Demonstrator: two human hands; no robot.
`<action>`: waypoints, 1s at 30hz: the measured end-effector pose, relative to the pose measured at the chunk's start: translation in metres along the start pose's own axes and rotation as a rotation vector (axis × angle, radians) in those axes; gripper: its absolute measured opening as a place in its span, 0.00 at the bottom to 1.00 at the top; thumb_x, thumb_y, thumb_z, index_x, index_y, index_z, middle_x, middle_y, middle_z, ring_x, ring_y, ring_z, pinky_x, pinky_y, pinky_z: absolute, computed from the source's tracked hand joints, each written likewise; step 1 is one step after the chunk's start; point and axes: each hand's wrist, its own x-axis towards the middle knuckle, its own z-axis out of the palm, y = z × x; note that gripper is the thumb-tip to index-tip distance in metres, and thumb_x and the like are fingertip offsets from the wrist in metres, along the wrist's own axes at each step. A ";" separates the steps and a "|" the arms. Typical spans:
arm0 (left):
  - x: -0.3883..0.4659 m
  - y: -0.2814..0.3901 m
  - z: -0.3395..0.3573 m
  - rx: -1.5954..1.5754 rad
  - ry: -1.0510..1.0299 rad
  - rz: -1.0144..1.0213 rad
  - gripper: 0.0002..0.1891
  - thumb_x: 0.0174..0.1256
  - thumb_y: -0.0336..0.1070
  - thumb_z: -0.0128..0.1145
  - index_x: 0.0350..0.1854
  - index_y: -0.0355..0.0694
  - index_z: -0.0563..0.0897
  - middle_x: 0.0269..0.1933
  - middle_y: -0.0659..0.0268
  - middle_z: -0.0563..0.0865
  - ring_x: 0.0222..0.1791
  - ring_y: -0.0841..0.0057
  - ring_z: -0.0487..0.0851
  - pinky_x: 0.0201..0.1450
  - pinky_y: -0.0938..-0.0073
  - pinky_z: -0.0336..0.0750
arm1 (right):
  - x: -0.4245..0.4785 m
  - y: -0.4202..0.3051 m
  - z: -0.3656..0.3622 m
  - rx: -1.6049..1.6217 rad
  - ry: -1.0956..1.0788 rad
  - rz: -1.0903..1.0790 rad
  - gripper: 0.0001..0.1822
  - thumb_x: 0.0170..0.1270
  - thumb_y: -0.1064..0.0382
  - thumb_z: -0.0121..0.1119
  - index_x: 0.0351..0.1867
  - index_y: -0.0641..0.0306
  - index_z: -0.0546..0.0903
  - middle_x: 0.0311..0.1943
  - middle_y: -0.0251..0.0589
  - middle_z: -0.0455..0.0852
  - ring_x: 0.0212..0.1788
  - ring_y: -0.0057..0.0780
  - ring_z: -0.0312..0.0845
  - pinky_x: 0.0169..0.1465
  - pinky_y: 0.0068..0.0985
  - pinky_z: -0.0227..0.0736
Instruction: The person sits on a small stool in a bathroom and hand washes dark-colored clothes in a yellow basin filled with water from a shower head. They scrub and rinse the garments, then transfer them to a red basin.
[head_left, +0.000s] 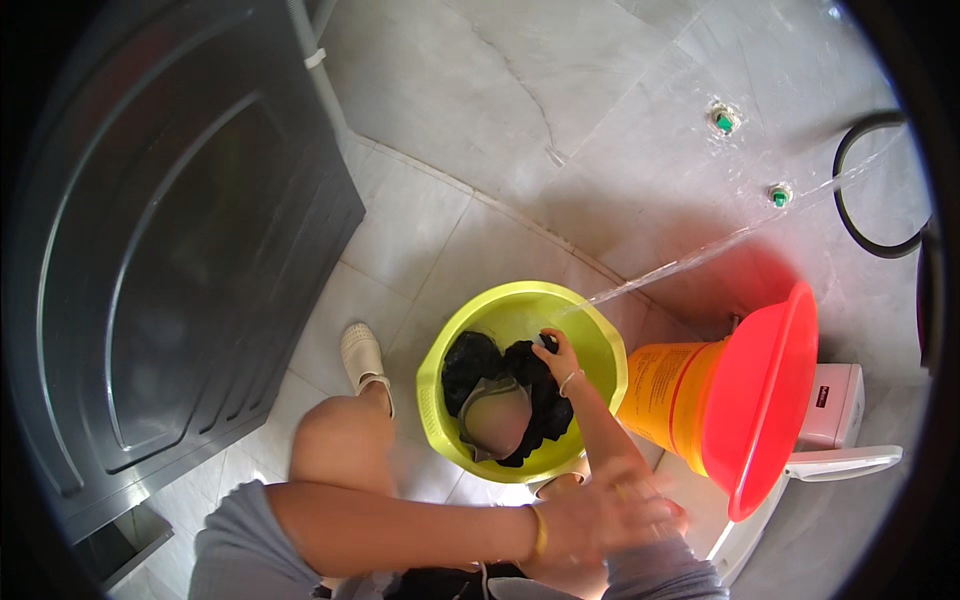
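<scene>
A lime-green plastic basin (431, 409) stands on the floor before me, holding wet black cloth (469, 367) and a grey-rimmed, cup-shaped piece (495, 420) with a pinkish middle. My right hand (559, 360) is inside the basin, thumb and fingers curved at the upper edge of the black cloth; whether they grip it is unclear. A thin band circles that wrist. My left hand (615, 517), blurred and with a yellow band at the wrist, lies across my right forearm near the pushed-up grey sleeve (664, 574). A water stream (675, 266) falls into the basin from the upper right.
Right of the basin, a red basin (769, 405) rests tilted on an orange bucket (664, 390), beside a white box (836, 397). A dark appliance panel (202, 225) fills the left. Two green plugs (724, 121) and a black hoop (844, 187) are at the tiled wall.
</scene>
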 end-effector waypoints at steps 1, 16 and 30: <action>-0.008 -0.022 -0.001 0.038 0.000 -0.131 0.33 0.46 0.36 0.58 0.60 0.43 0.65 0.51 0.59 0.75 0.58 0.62 0.69 0.58 0.54 0.61 | 0.002 0.018 -0.010 -0.017 0.055 0.017 0.26 0.46 0.59 0.68 0.50 0.56 0.73 0.40 0.52 0.78 0.42 0.47 0.76 0.48 0.33 0.70; -0.040 -0.098 0.026 -0.528 0.154 -1.203 0.24 0.56 0.36 0.58 0.56 0.40 0.68 0.47 0.59 0.78 0.49 0.72 0.76 0.49 0.73 0.71 | 0.031 0.051 0.009 -1.086 -0.012 -0.088 0.20 0.49 0.57 0.59 0.45 0.57 0.77 0.43 0.46 0.78 0.50 0.41 0.72 0.50 0.38 0.68; -0.030 -0.131 0.024 -0.628 0.421 -1.371 0.21 0.57 0.27 0.55 0.54 0.40 0.70 0.49 0.61 0.76 0.50 0.76 0.74 0.53 0.77 0.69 | 0.041 0.064 0.012 -0.692 -0.021 0.142 0.21 0.51 0.62 0.57 0.50 0.54 0.74 0.42 0.53 0.79 0.47 0.48 0.74 0.50 0.39 0.69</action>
